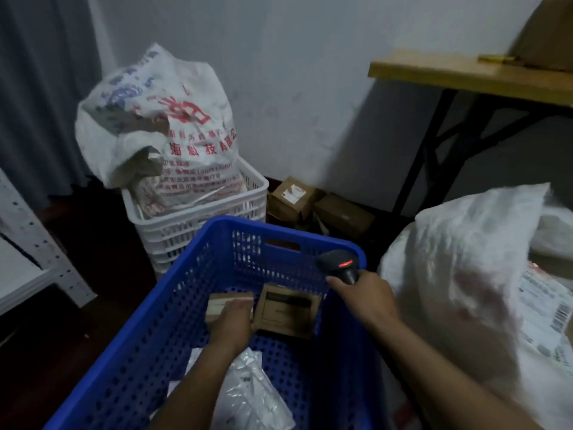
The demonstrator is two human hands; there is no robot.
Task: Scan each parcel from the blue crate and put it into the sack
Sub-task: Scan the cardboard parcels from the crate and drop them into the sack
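A dark floor [93, 305] meets a pale grey wall [310, 88], with a grey curtain [37, 88] in the upper left of the frame. A wooden table [465, 76] on black legs stands upper right, and a white metal shelf [28, 243] shows at the left edge.

The blue crate [155, 352], perforated plastic, fills the lower centre. At its far end lie a small cardboard parcel [229, 297] and, just right of it, a flat cardboard parcel [288, 311] with a dark label. White plastic mailers [254, 392] lie at the near end, partly under the left forearm.

The left hand [232, 321] reaches down into the crate, palm down, and grips the small parcel. The right hand [366, 297] is wrapped round the handle of a black barcode scanner [339, 263], its red light on, above the crate's right rim.

The white woven sack [459, 274] bulges at the right, just beside the crate. Behind the crate a printed sack [173, 125] sits in a white basket [198, 225], with cardboard boxes [297, 197] on the floor to its right.
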